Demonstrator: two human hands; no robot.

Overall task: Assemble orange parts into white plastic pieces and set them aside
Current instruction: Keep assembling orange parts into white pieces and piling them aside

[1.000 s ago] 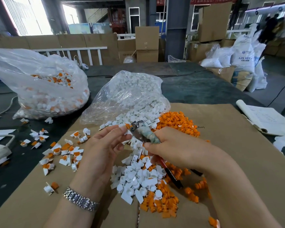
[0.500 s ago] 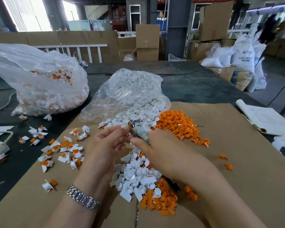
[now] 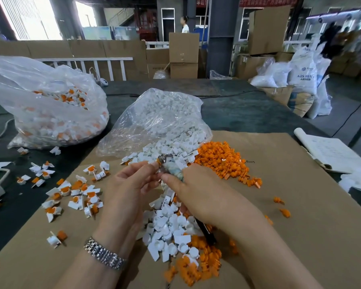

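The left hand [image 3: 129, 184] and the right hand [image 3: 202, 195] meet above the middle of the cardboard sheet [image 3: 300, 215]. The left hand's fingers are bent inward, with thumb and fingertips closed on a small piece at the meeting point (too small and blurred to identify). A metal watch band [image 3: 104, 255] sits on the left wrist. The right hand is curled round a tool [image 3: 171, 170] with a metal tip and a wrapped shaft; the tip points far and left, touching the left fingertips. A dark handle end [image 3: 206, 232] shows below the right palm.

Directly under the hands lies a heap of white plastic pieces [image 3: 169, 226], running from the near centre up to the mouth of a clear bag [image 3: 158, 119] also filled with white pieces. Orange parts [image 3: 221, 159] form a pile just right of the bag mouth, and a second orange group [image 3: 194, 268] lies at the near end of the white heap. A few single orange parts lie apart to the right.

Assembled pieces [image 3: 71, 195] (white with orange inserted) are scattered to the left of the hands, partly on the cardboard and partly on the dark table [image 3: 248, 113]. A larger clear bag [image 3: 44, 109] at far left holds more assembled pieces. An open notebook [image 3: 329, 153] lies at the right edge. Cardboard boxes [image 3: 183, 53] and white sacks [image 3: 300, 71] stand beyond the table.
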